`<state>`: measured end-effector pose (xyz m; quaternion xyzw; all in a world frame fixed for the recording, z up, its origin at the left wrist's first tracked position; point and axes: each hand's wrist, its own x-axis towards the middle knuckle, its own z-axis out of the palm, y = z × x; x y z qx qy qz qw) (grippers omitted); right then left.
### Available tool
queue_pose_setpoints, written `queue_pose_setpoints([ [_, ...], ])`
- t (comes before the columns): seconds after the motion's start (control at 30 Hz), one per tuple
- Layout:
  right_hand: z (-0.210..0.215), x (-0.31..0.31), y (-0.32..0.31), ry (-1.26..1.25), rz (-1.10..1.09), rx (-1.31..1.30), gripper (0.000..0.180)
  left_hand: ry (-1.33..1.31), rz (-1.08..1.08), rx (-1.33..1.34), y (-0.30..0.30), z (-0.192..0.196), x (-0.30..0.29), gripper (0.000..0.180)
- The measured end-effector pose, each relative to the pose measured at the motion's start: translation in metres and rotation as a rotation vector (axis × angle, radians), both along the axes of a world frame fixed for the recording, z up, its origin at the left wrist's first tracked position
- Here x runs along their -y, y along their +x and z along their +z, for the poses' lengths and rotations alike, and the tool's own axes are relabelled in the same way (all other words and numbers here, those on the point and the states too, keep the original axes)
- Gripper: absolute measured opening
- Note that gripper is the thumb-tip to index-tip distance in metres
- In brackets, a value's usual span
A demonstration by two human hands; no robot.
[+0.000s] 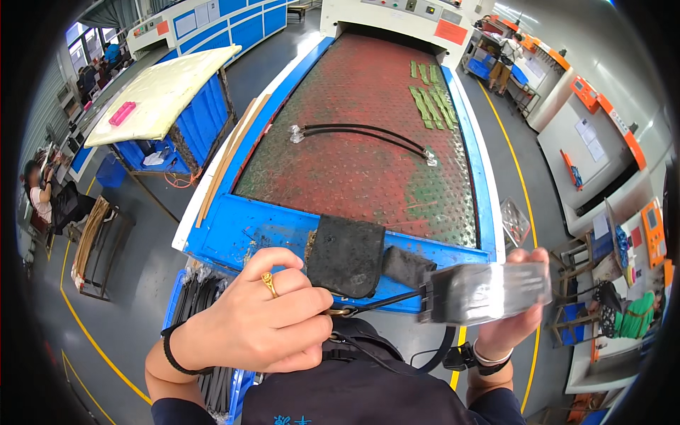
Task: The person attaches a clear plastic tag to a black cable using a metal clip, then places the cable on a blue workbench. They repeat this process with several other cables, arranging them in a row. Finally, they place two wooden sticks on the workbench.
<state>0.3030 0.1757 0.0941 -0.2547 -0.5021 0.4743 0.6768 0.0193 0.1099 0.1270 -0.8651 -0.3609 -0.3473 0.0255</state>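
My left hand (258, 319), with a gold ring, is closed on the metal end of a thin black strap (382, 303) close to my chest. The strap runs right to a clear plastic sleeve with a black end (489, 292), which my right hand (511, 329) grips from below and behind. In front of me stretches a wide conveyor belt (340, 177) with a red and green dotted mat inside a blue frame (241, 234). Two long black hoses with clear plastic ends (361, 136) lie across the belt. Green strips (428, 99) lie farther back.
A black pad (347, 255) and a smaller black piece (407, 265) rest on the frame's near edge. A blue bin of black parts (202, 297) stands at my lower left. A table with a pale top (163, 92) stands left. Other people work at far left and far right.
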Motion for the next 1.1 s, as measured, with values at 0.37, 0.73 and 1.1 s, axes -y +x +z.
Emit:
queue_pose_setpoints([
  [0.37,0.009,-0.001,-0.012,-0.039,0.108,0.098,0.079,0.077,-0.048,-0.150,0.006,0.006,-0.003,0.009],
  [0.73,0.010,0.000,-0.018,-0.110,0.140,0.063,0.079,0.096,-0.057,-0.146,0.008,0.008,-0.005,0.009],
  [1.1,-0.005,-0.019,-0.002,-0.059,0.140,-0.170,0.075,0.056,0.011,-0.103,-0.004,0.001,-0.002,0.015],
])
